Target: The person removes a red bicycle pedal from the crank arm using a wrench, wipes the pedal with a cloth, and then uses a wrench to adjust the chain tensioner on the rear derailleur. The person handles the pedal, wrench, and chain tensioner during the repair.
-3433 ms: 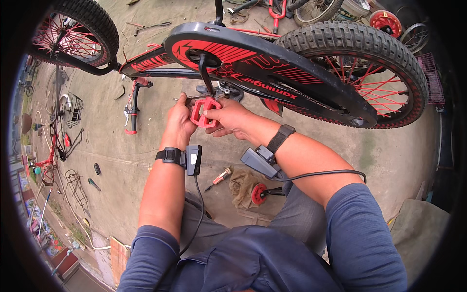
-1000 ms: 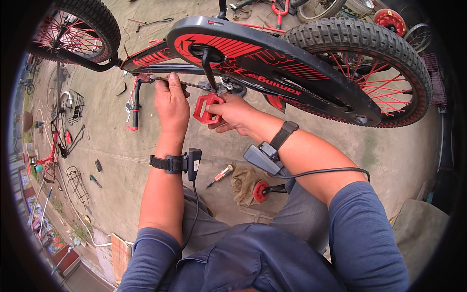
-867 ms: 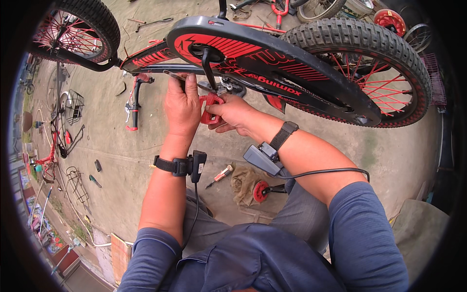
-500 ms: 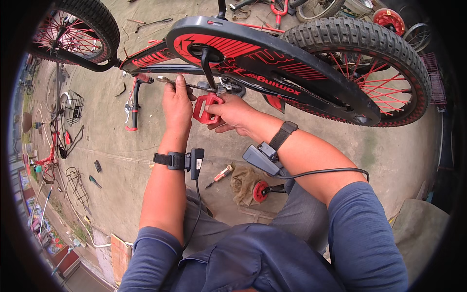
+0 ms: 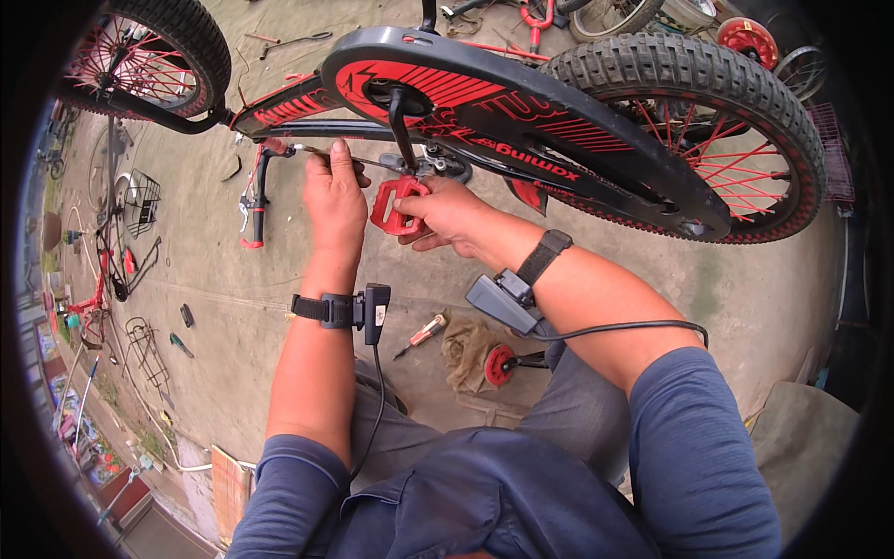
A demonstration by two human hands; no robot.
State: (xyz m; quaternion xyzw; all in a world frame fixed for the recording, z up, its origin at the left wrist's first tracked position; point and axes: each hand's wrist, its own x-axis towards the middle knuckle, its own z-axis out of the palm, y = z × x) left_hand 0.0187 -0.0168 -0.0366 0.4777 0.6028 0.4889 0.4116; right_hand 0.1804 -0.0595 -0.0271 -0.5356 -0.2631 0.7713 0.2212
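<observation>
A black and red bicycle lies upside down in front of me, with its chain guard facing me. From the guard's round end a black crank arm reaches toward me. At its tip is a red pedal, and my right hand has its fingers closed on it. My left hand is closed round a thin metal wrench. The wrench's far end meets the crank tip beside the pedal; their exact contact is hidden.
The rear wheel stands at the right, the front wheel at the upper left. By my knees lie a screwdriver, a brown rag and a round red part on a black arm. A wire basket lies further left.
The wrench has turned slightly in my left hand, its near end now less visible. My left hand has dropped a little to the left. My right hand still grips the pedal.
</observation>
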